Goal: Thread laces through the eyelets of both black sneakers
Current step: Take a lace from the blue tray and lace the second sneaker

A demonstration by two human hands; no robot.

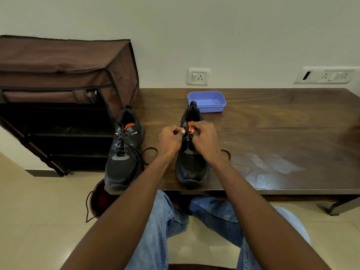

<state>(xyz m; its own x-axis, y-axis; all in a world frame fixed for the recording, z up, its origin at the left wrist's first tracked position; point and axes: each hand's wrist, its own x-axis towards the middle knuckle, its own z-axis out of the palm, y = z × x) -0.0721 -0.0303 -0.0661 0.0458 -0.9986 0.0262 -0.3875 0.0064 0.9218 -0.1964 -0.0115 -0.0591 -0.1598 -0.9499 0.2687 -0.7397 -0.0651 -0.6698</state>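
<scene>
Two black sneakers with orange tongue tabs stand on the dark wooden table (272,133), toes toward me. The left sneaker (122,152) has its black lace threaded, with loose ends trailing to its right. Both my hands are at the upper eyelets of the right sneaker (191,168). My left hand (171,138) has its fingers curled and pinches the lace at the shoe's left side. On the other side, by the orange tab, my right hand (203,139) pinches the lace. A loop of lace (227,153) shows to the right of my right wrist. My hands hide the eyelets.
A blue plastic tray (207,101) sits behind the right sneaker. A brown fabric shoe rack (64,90) stands left of the table. A dark drawstring bag (97,199) lies on the floor under the table's left corner. My knees in jeans are under the front edge.
</scene>
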